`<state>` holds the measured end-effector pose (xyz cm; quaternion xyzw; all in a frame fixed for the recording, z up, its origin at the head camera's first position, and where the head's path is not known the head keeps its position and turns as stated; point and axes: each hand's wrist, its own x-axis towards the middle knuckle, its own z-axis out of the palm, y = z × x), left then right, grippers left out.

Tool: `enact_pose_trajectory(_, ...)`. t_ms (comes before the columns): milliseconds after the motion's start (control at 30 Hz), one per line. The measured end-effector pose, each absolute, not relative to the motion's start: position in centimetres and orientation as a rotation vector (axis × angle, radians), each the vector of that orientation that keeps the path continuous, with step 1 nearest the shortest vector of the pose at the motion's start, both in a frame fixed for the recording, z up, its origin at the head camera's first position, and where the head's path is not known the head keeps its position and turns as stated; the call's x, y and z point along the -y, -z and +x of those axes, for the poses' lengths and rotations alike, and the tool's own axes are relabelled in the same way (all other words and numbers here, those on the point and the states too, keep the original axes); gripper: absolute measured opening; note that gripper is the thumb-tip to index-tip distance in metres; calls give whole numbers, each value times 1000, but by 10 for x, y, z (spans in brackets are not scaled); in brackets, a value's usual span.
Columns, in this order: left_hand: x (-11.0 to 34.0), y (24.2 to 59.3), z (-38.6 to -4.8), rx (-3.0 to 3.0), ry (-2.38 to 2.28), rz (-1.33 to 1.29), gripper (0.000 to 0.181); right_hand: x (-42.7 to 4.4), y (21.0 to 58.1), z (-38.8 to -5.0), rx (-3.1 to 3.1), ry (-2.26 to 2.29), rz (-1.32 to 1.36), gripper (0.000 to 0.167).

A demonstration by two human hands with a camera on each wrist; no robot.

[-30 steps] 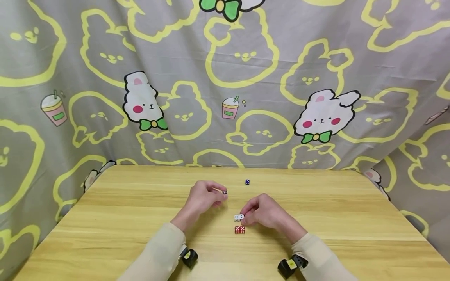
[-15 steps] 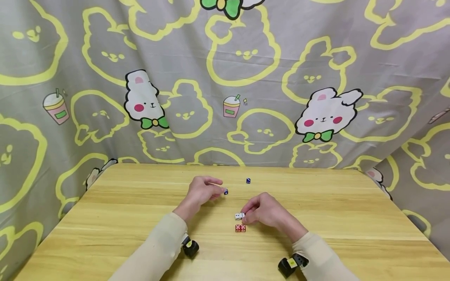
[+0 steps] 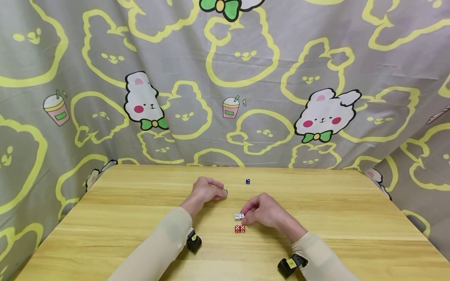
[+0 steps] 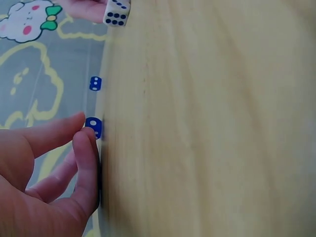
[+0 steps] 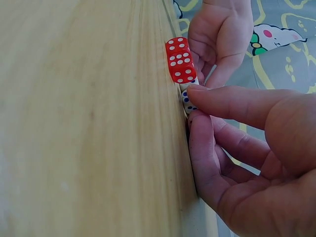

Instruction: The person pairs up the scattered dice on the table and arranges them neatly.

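Observation:
My left hand (image 3: 205, 191) reaches over the table's middle, thumb and a finger pinching a blue die (image 4: 94, 127) with white dots. Part of that die is hidden behind the fingertips. Farther back stands a second blue die (image 3: 247, 181), touched by neither hand. Two white dice (image 3: 237, 217) sit side by side nearer the front, and my right hand (image 3: 263, 210) pinches the right one between thumb and finger. In front of them two red dice (image 3: 240, 229) lie next to each other; the right wrist view shows them just beyond the right fingertips.
The dice are on a wooden table (image 3: 140, 203). A grey curtain (image 3: 190, 58) with yellow outlines and rabbit prints hangs along its back edge. Each wrist wears a black camera, such as the left camera (image 3: 194, 242).
The left hand's fingers loosened beside the blue die, which turned to another side, and they have closed around it again. The right hand stays at the white dice.

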<state>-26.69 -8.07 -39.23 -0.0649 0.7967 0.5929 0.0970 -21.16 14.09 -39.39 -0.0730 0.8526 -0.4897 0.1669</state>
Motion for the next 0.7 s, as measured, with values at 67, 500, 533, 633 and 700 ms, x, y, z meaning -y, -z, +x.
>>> enact_pose_trajectory(67, 79, 392, -268, -2375, -1737, -197, 27, -141, 394, -212, -2423, 1395, -206, 18)
enact_pose_trajectory(500, 76, 393, -271, -2426, -1662, -179, 22, -142, 394, -211, -2436, 1386, -211, 17)
enact_pose_trajectory(533, 76, 393, -271, -2435, -1649, -182, 21, -142, 394, -211, -2432, 1391, -216, 17)
enact_pose_trajectory(633, 77, 394, -270, -2476, -1602, -167, 20, -142, 395, -211, -2425, 1401, -231, 17)
enact_pose_trajectory(700, 77, 394, -271, -2496, -1583, -157, 19, -142, 395, -211, -2423, 1404, -235, 17)
